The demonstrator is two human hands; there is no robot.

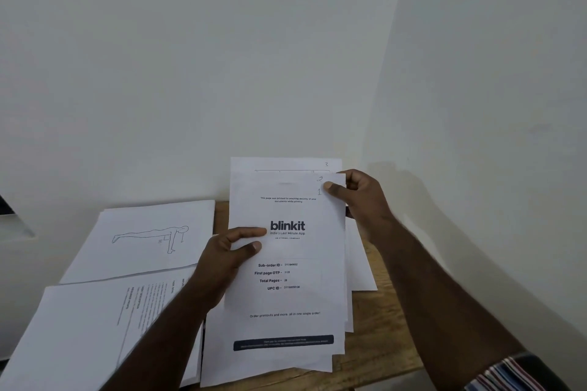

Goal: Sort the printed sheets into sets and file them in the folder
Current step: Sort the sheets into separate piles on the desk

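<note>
A small stack of printed sheets (286,295) is held up over the wooden table (378,327); its top page shows a "blinkit" logo and order details, with handwritten numbers at the upper right corners. My left hand (227,259) grips the stack's left edge, thumb and forefinger on the front page. My right hand (359,200) pinches the upper right corner, thumb on the front. The sheets behind are fanned slightly upward. No folder is visible.
On the left of the table lie two more paper piles: one with a line drawing of a push-up figure (143,238), one of text pages (95,327) nearer me. Loose white sheets (362,263) lie under the held stack. A white wall stands close behind.
</note>
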